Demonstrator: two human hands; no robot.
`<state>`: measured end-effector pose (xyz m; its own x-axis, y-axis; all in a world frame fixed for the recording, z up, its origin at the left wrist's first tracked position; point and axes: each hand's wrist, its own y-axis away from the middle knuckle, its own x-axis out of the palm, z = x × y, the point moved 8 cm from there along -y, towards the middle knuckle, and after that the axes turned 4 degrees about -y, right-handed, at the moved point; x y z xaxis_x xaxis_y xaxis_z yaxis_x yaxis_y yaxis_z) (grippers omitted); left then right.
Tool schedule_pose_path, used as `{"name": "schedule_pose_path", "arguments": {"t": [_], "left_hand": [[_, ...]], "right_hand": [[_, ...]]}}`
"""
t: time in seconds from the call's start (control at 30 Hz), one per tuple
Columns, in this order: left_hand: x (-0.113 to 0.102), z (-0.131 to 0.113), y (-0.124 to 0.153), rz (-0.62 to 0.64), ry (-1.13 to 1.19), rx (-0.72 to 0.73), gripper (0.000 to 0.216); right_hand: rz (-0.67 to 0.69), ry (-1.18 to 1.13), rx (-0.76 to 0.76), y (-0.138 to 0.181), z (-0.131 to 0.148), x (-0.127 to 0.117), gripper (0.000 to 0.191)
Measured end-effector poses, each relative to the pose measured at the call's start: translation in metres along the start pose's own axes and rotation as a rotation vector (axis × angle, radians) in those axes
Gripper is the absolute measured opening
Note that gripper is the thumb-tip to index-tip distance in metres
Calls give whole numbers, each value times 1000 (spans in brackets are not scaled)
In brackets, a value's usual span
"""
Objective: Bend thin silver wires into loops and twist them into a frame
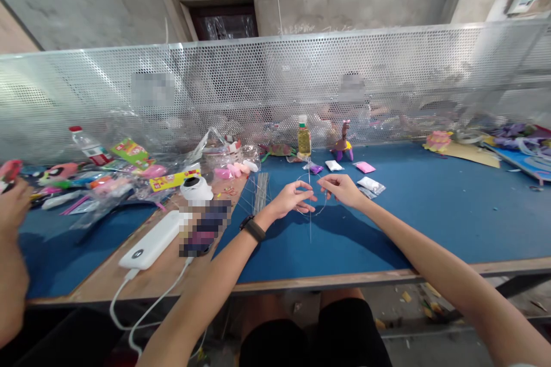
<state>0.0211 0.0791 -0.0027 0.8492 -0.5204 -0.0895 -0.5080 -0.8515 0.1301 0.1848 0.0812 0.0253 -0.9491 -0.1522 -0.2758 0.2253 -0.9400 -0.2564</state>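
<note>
Over the blue mat, my left hand [293,199], with a dark band on its wrist, has its fingers curled around a thin metal wire [310,229]. One stretch of this wire stands nearly upright past the fingertips. Another part bends into a loose loop between my two hands. My right hand [342,189] pinches the loop's right side between thumb and forefinger. Left of my left hand lies a bundle of straight wires [260,192]. Just beyond my hands are a purple packet [314,168], a white packet [334,166] and a pink packet [365,167].
A bottle of yellow liquid [303,139] and a brown figure with purple legs [343,143] stand behind. To the left are a white power bank [155,239], a phone [205,228] and plastic-wrapped clutter. Another person's hand [12,200] is at far left. A perforated metal screen [241,80] closes the back.
</note>
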Motion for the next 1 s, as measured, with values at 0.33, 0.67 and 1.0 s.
{"name": "schedule_pose_path", "arguments": {"t": [0.33, 0.67, 1.0], "left_hand": [[2, -4, 0, 50, -35, 65, 54], [4, -8, 1, 53, -40, 87, 53], [10, -14, 5, 52, -40, 113, 56]], "right_hand": [[-128, -13, -40, -4, 6, -4, 44], [-222, 120, -176, 1, 26, -10, 41], [-191, 321, -267, 2, 41, -6, 37]]}}
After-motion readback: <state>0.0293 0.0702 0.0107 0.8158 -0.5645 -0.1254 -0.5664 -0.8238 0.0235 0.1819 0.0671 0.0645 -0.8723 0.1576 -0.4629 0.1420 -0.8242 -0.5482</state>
